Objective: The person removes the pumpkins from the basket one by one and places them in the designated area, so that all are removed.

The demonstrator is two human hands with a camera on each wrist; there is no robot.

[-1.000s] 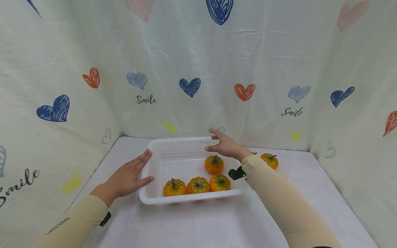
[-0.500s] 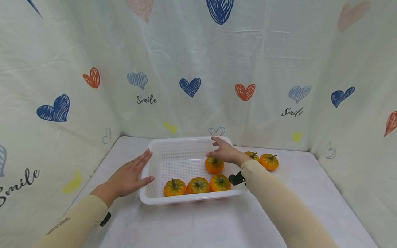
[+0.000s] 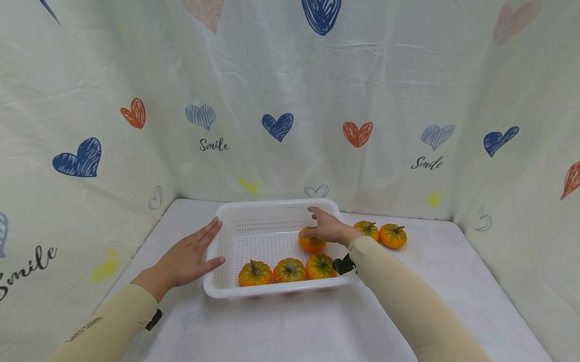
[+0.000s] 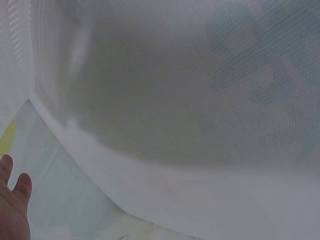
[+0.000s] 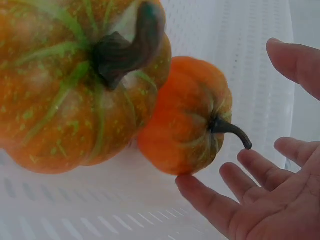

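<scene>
A white perforated plastic basket (image 3: 284, 291) holds several small orange-and-green pumpkins. Three of them, the left (image 3: 255, 274), middle (image 3: 289, 270) and right one (image 3: 320, 267), line its near side. My left hand (image 3: 184, 261) rests flat against the basket's left rim. Inside the basket on the right, my right hand (image 3: 331, 227) is at the rear pumpkin (image 3: 310, 245), partly covering it. The right wrist view has this pumpkin (image 5: 187, 120) between spread fingers and thumb; one fingertip appears to touch its side. A second pumpkin (image 5: 65, 95) fills that view's left.
Two more pumpkins, one nearer the basket (image 3: 366, 229) and one farther right (image 3: 392, 236), sit on the white table (image 3: 295, 335) beyond my right forearm. A heart-printed curtain (image 3: 280, 165) hangs round the back and sides.
My right hand has come down from above the basket's right rear to the rear pumpkin, uncovering the two pumpkins outside. My left hand has stayed on the rim.
</scene>
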